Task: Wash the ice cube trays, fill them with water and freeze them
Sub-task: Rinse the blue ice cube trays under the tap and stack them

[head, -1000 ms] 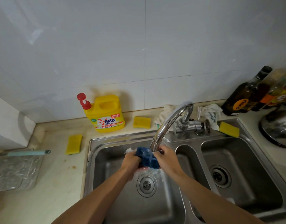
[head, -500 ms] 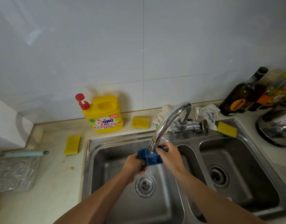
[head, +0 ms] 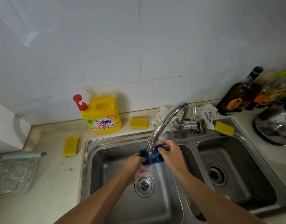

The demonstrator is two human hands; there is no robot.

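A small blue ice cube tray (head: 152, 156) sits under the running chrome faucet (head: 165, 125), over the left basin of the steel double sink (head: 88, 160). Water streams from the spout onto the tray and splashes down toward the drain (head: 144, 185). My left hand (head: 135, 165) grips the tray's left end from below. My right hand (head: 170, 155) holds its right end, fingers curled over the top edge. Much of the tray is hidden by the spout and my fingers.
A yellow OMO detergent jug (head: 103, 115) with a red pump stands behind the sink. Yellow sponges lie at left (head: 70, 146), behind the rim (head: 138, 122) and by the right basin (head: 224, 128). Rags (head: 205, 112), dark bottles (head: 239, 94) and a steel pot (head: 276, 123) crowd the right.
The tray has been turned and lifted closer to the spout, from tilted to its open cells facing up. My right hand moved up onto its far edge.
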